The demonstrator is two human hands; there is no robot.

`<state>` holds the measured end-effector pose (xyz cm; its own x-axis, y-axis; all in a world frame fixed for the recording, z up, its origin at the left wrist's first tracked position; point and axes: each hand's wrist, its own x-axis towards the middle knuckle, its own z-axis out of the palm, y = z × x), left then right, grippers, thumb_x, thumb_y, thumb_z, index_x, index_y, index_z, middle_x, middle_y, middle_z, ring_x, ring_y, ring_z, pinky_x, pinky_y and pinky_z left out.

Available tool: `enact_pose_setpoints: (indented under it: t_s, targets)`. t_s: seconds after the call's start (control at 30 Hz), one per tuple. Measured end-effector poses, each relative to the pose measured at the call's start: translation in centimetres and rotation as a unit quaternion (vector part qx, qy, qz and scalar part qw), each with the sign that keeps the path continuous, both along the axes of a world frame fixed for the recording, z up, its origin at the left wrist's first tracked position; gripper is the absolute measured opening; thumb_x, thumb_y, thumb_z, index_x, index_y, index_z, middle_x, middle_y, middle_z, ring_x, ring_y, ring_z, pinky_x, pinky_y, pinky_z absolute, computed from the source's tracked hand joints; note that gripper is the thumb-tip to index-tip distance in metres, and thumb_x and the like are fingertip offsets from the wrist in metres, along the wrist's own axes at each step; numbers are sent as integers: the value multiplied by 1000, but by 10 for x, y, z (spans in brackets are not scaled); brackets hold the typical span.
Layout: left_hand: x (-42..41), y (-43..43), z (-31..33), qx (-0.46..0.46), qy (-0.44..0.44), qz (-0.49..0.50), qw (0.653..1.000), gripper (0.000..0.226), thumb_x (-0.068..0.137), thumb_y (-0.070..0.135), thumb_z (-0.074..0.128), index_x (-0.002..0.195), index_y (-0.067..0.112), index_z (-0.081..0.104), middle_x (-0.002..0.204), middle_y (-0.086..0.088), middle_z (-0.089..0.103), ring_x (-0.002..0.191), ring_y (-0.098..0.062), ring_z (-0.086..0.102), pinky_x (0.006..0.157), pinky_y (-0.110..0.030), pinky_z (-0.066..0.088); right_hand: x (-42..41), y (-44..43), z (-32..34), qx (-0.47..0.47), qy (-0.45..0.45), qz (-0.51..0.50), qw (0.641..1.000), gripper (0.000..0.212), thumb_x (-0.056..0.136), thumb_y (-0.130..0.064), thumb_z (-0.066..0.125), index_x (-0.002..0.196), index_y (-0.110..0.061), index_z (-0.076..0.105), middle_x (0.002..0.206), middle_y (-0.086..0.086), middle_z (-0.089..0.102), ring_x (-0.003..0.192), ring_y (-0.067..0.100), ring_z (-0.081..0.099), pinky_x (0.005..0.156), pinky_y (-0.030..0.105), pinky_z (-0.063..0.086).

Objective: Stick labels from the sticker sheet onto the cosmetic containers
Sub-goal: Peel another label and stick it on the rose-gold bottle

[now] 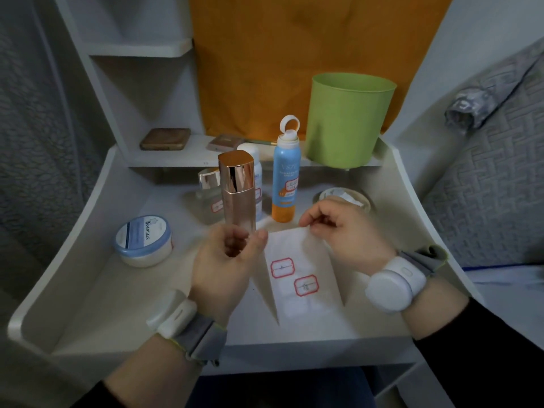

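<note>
**Items on your white surface, one bottle in hand**

- Left grip: your fingers are wrapped round the base of the rose-gold bottle, which you hold upright above the near centre of the surface.
- Right grip: your curled fingers pinch the far edge of the sticker sheet.
- Sticker sheet: lies near centre, between your hands, and carries two red-bordered labels.
- Spray bottle, blue over orange: stands upright just beyond the sheet with a label on its front.
- White bottle and glass bottle: stand behind the held bottle, each labelled.
- Round jar, blue lid: sits at the left, well apart from the bottles.
- Glass dish: sits far right of the sheet and holds crumpled paper.
- Green tub: stands at the far right.
- Two compacts: lie on the shelf at the far left.
</note>
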<state>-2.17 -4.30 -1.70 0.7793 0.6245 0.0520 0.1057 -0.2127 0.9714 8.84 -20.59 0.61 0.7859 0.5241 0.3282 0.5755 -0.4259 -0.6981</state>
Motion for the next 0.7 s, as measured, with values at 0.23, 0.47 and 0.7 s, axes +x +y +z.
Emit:
enact_pose_setpoints:
  t_s: [0.23, 0.47, 0.7]
  targets:
    - [-3, -20, 16, -199, 29, -90, 975, 5, 87, 26, 68, 87, 23, 72, 86, -1, 77, 81, -22, 74, 76, -38, 59, -10, 3, 4, 56, -35, 1, 998, 39, 79, 1, 66, 76, -37, 63, 84, -9, 58, 76, 5, 55, 76, 22, 43]
    - [5, -26, 21, -344, -9, -52, 937, 17, 88, 16, 66, 103, 9, 69, 97, -15, 75, 88, -30, 72, 81, -44, 58, -40, 0, 5, 40, -250, -68, 965, 15, 75, -16, 72, 90, -15, 73, 95, 2, 57, 94, 8, 41, 92, 0, 20]
    - [6, -34, 23, -396, -31, -66, 915, 29, 87, 16, 65, 110, -1, 67, 112, -28, 67, 89, -36, 64, 88, -50, 53, -45, 4, -16, 40, -269, -41, 961, 23, 79, -25, 64, 97, -16, 75, 92, 1, 57, 94, 23, 45, 85, 24, 36]
